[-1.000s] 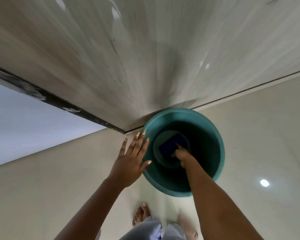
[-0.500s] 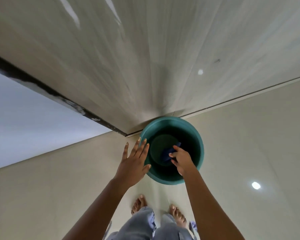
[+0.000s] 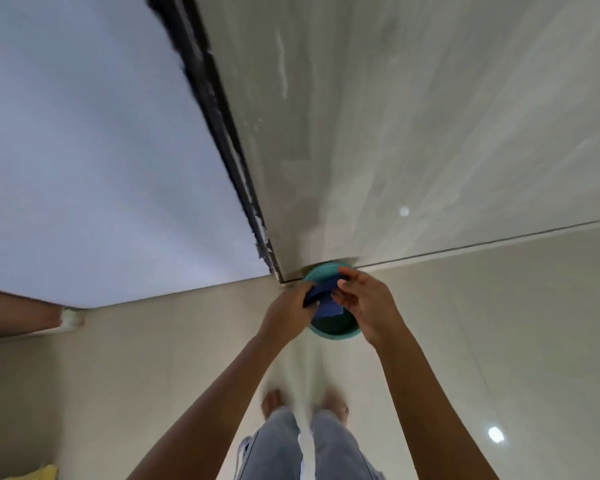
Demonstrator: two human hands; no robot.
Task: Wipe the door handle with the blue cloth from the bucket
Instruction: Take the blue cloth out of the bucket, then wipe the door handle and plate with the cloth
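The dark blue cloth (image 3: 323,299) is held above the teal bucket (image 3: 336,332), which stands on the floor against the pale door (image 3: 413,116). My left hand (image 3: 288,311) grips the cloth's left end. My right hand (image 3: 364,303) pinches its upper right edge with thumb and fingers. Both hands hide much of the bucket's rim. No door handle is in view.
A dark door frame edge (image 3: 222,133) runs up from the bucket, with a white wall (image 3: 84,150) to its left. My bare feet (image 3: 272,403) stand on the beige tiled floor (image 3: 499,341). A wooden piece (image 3: 21,315) sits far left, something yellow (image 3: 39,474) bottom left.
My right hand has lifted the cloth out of the bucket. My left hand has left the rim and taken hold of the cloth. The view has risen and the bucket looks smaller.
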